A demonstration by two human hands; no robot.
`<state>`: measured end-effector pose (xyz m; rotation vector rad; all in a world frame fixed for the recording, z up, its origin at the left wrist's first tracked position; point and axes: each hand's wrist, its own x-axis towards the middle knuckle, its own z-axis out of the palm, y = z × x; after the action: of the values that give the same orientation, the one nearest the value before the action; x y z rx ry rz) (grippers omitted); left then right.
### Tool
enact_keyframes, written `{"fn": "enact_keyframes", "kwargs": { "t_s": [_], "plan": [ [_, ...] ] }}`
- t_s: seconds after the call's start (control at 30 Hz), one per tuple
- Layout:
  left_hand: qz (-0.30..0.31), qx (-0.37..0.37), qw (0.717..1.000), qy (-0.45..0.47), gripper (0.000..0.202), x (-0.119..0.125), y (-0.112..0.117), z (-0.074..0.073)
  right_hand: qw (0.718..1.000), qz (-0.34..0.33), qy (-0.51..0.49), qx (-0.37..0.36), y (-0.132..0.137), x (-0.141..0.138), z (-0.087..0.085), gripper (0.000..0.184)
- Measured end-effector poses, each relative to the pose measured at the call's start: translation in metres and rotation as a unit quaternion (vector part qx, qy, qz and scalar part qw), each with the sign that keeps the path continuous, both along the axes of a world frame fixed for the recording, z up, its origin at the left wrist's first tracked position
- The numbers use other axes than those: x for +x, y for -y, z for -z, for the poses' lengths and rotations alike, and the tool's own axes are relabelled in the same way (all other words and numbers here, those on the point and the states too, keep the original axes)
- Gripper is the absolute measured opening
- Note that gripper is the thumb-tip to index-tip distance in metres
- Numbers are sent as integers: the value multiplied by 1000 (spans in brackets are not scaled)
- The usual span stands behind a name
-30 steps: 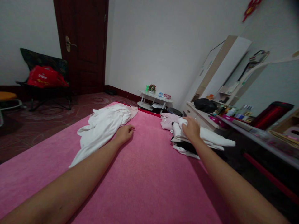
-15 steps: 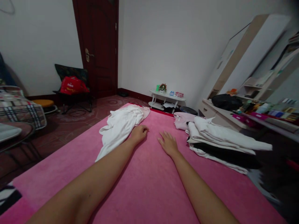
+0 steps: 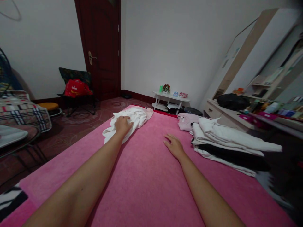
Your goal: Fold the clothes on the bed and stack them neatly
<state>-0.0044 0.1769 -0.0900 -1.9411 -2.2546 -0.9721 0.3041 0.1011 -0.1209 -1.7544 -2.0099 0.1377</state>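
Now grips the crumpled white garment point(image 3: 138, 116) near the bed's point(image 3: 146, 189) left edge, left hand point(image 3: 123, 124) up from bare bed, fingers curled in; lays right hand point(image 3: 174, 146) flat, fingers spread, empty. Risks dragging cloth floorward with a sideways tug.

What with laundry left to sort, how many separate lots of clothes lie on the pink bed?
3: a crumpled white garment under the left hand; a folded white-and-black stack right of the right hand; a pale pink garment behind it. More may hide underneath.

Crumpled white garment point(image 3: 134, 118) on pink bed point(image 3: 146, 176)
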Motion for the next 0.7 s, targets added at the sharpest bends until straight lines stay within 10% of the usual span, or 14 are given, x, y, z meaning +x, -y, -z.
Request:
{"fn": "enact_keyframes", "kwargs": {
  "t_s": [0.43, 0.7],
  "plan": [
    [-3, 0, 1000, -8, 34, 8, 3, -1, 1000, -21, -18, 13, 2, 3, 1, 38],
    [151, 128, 980, 32, 21, 62, 45, -58, 982, -58, -172, 58, -1, 3, 2, 39]
  ]
}}
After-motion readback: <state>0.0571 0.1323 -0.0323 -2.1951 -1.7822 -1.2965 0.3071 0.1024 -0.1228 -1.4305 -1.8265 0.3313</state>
